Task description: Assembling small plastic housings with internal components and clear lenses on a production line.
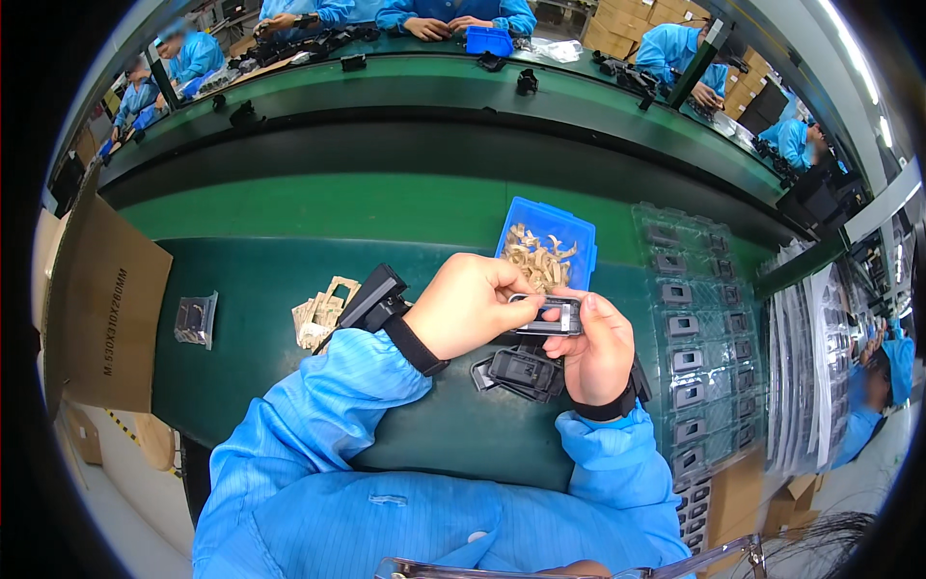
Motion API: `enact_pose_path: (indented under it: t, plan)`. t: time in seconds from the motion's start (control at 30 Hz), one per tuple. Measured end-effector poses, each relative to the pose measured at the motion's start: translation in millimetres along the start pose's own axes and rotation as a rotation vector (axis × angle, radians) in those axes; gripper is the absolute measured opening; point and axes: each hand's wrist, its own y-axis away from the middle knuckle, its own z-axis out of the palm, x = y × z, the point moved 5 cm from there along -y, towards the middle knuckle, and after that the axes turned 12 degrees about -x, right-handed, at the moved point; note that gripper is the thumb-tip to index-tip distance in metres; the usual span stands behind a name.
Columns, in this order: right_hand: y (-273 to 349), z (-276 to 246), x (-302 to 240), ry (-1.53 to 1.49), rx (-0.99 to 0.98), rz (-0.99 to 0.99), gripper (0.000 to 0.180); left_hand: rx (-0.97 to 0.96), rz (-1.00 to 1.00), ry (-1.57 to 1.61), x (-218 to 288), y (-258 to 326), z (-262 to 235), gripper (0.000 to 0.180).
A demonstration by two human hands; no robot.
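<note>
Between my hands is a small dark plastic frame [564, 329] with an oblong opening. My right hand [600, 355] holds its right end, thumb on the near side and fingers around it. My left hand [465, 307] has thumb and fingertips pinched at the frame's left end; whether a small piece sits between them I cannot make out. Just below lies a loose pile of black plastic frames [522, 372] on the green mat. Beyond my fingers stands a blue bin [559, 214] of curled tan strips [536, 259]. Left of my left wrist are beige die-cut sheets [320, 315].
At right lies a clear blister tray [648, 289] with rows of dark frames, beside stacked trays [805, 372]. A cardboard box [116, 309] and small clear-wrapped packet [195, 320] are at left. Across the conveyor [386, 106], several people in blue work.
</note>
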Motion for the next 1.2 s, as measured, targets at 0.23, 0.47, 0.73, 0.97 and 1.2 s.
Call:
enact_pose_path:
  t: [0.23, 0.47, 0.73, 0.97, 1.2]
  plan:
    - [7, 20, 6, 0.142, -0.07, 0.061, 0.034, 0.058, 0.128, -0.535, 25, 7, -1, 0.033]
    - [42, 57, -40, 0.886, -0.241, -0.297, 0.061, -0.216, 0.282, -0.722, 49, 37, 16, 0.027]
    - [98, 21, -53, 1.376, -0.105, -0.278, 0.051, -0.307, 0.331, -0.387, 66, 116, 33, 0.036]
    - [109, -25, -45, 1.575, -0.183, 0.057, 0.051, -0.906, 0.476, 0.173, 110, 159, 63, 0.044]
    - [78, -13, -51, 1.573, -0.216, 0.006, 0.048, -0.708, 0.613, 0.153, 116, 158, 55, 0.051]
